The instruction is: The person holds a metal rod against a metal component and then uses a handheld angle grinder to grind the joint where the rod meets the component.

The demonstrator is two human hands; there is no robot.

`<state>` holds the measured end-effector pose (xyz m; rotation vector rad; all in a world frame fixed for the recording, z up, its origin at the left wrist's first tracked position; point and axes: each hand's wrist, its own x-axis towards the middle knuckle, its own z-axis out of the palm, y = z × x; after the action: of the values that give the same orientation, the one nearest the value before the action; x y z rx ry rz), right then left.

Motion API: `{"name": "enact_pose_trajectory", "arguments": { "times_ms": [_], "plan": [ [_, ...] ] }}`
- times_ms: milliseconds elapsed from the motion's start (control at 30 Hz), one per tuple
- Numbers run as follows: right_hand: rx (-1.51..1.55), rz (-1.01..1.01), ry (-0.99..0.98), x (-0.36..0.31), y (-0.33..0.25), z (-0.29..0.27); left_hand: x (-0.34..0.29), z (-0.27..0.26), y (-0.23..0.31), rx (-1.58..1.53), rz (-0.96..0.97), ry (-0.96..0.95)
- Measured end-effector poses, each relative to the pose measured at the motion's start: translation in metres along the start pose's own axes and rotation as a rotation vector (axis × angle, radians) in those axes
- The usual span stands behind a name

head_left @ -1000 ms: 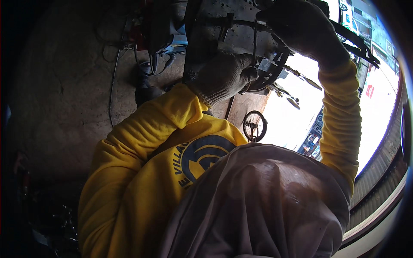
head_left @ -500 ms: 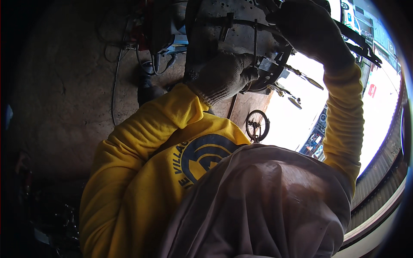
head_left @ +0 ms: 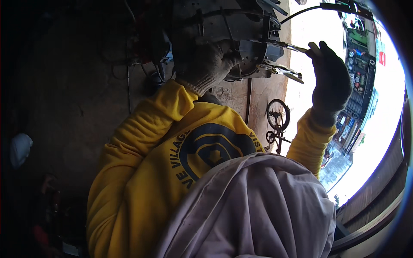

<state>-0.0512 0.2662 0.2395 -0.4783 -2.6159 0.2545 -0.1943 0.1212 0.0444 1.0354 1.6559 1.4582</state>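
A dark, worn sheet-metal assembly [head_left: 245, 30] with holes and bent rods fills the top middle. My left hand [head_left: 204, 66], in a grey knitted work glove, is closed against its near side. The thumb lies beside a thin rod [head_left: 228, 29]; what the fingers hold is hidden. Off the assembly's right edge sticks a slim tool with a metal handle [head_left: 297, 48]. My gloved right hand [head_left: 331, 81] is raised there, with its fingertips pinching the handle's end. A second slim metal tool [head_left: 289, 74] juts out just below, apart from both hands.
A dark cable with a thick sleeve [head_left: 340, 7] curves out at the top right. A bicycle [head_left: 278, 115] stands beyond my chest, by the bright opening. At left are a blue-and-red object [head_left: 167, 51] in shadow and a cable [head_left: 128, 86] on the brown floor.
My right hand has come off the upper part of the assembly and moved down to the slim tool's handle. My left hand stays closed at the near side. The view has shifted.
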Motion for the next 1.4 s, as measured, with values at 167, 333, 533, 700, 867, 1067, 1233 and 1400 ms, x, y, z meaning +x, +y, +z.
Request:
{"name": "enact_pose_trajectory", "arguments": {
  "times_ms": [167,333,533,700,867,1067,1233,1400],
  "plan": [
    [0.377,0.609,0.215,-0.120,-0.026,0.013,0.006,0.012,-0.022,-0.024,0.134,-0.003],
    [0.212,0.685,0.184,-0.178,-0.052,0.026,0.000,0.004,0.006,-0.117,-0.091,-0.117],
    [0.548,1.017,0.340,-0.249,-0.043,0.061,-0.005,0.001,0.018,0.063,-0.064,-0.065],
    [0.887,1.224,0.546,-0.276,0.022,0.083,-0.009,0.018,-0.008,0.057,0.023,-0.001],
    [0.605,0.978,0.313,-0.238,0.083,0.087,-0.030,0.020,-0.008,-0.110,-0.112,0.048],
    [0.148,0.767,-0.105,-0.194,0.113,0.104,-0.092,0.008,0.064,-0.038,-0.117,0.159],
    [0.147,0.460,-0.152,-0.189,0.122,0.107,-0.116,0.050,0.133,0.291,-0.150,-0.102],
    [0.254,0.444,-0.402,-0.185,0.139,0.088,-0.076,0.144,0.160,0.692,-0.121,-0.383]
  ]
}}
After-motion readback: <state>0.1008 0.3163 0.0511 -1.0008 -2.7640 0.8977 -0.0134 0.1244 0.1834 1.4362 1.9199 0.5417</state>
